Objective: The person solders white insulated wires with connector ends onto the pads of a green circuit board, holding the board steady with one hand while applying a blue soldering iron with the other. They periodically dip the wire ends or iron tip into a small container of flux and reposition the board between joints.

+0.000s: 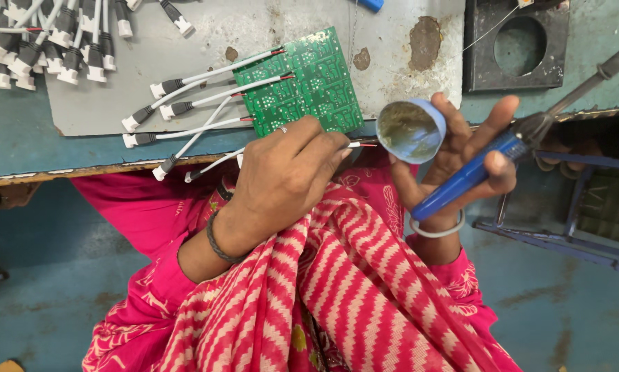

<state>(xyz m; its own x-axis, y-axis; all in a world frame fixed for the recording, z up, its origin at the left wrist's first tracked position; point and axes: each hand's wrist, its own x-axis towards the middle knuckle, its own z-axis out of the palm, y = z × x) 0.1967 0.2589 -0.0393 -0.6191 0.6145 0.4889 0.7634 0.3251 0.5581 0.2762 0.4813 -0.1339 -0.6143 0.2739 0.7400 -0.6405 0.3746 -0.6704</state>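
My left hand (289,172) pinches a thin white wire (361,145) with a red tip, its end pointing toward a small blue round tin (411,129) of greyish paste. My right hand (461,155) holds that tin tilted on its fingertips and also grips the blue handle of a soldering iron (475,172), whose dark shaft runs up to the right. A green circuit board (302,83) lies just beyond my left hand, with three white connector leads (192,103) attached along its left edge.
A grey metal sheet (185,62) covers the teal bench. A pile of white and black connector leads (54,34) lies at the top left. A dark square block with a round hole (516,45) sits at the top right. A blue metal frame (585,227) stands at right.
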